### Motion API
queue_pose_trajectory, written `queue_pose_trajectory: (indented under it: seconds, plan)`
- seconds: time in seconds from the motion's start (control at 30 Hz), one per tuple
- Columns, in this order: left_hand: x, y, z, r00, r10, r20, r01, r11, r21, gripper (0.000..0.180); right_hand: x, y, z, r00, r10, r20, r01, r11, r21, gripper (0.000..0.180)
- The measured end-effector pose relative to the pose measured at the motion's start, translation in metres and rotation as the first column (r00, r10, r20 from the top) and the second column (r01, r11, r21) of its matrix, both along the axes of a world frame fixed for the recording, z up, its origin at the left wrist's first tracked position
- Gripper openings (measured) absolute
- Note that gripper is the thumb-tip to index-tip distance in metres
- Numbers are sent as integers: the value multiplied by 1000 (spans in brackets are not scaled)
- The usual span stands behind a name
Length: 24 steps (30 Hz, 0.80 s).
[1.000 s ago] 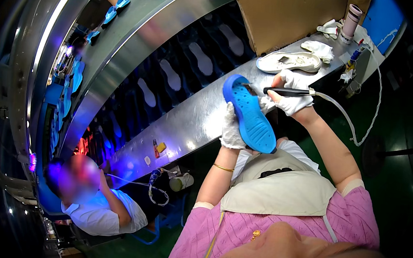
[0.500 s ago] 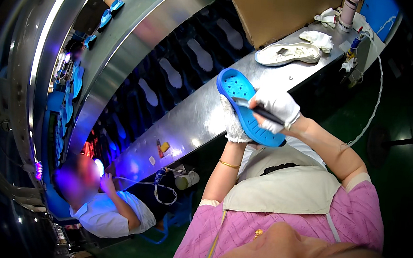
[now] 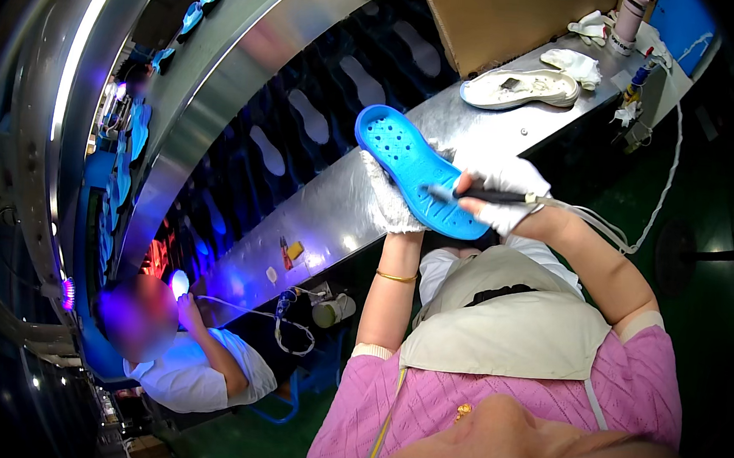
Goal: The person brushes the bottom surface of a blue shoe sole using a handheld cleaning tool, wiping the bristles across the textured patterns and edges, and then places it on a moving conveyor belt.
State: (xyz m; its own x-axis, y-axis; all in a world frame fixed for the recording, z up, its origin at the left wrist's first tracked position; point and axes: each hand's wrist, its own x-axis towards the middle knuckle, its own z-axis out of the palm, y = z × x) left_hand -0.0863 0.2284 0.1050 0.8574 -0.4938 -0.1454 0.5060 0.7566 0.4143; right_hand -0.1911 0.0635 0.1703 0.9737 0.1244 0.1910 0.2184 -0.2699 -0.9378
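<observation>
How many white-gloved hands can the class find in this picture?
2: the left hand, holding the blue sole, and the right hand, gripping the black-handled tool. More may be hidden.

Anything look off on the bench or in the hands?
One thing: the white shoe-shaped piece on the bench has dark patches inside, unlike the blue sole in the left hand. Whether that is dirt or damage, I can't tell.

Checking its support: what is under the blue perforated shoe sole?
The white-gloved left hand shows along its left edge; the sole hides part of that hand and of the silvery metal bench.
</observation>
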Motion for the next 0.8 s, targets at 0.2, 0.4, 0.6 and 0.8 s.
queue_pose_trajectory:
  seconds: [0.2,0.4,0.6,0.8]
  plan:
    - [12,-3,15,998,-31,48,28,998,61,80,-3,13,6,990,20,137,-3,993,-120,14]
    - [-10,-7,24,993,-71,96,84,986,-147,82,12,-7,-10,993,-109,53,93,966,243,10]
    - [-22,-24,7,994,74,81,-77,996,42,74,15,-11,-14,984,-141,108,111,963,244,13]
    - [-20,-29,28,988,105,110,-123,977,176,74,-1,0,-10,1000,7,9,-9,948,319,12]
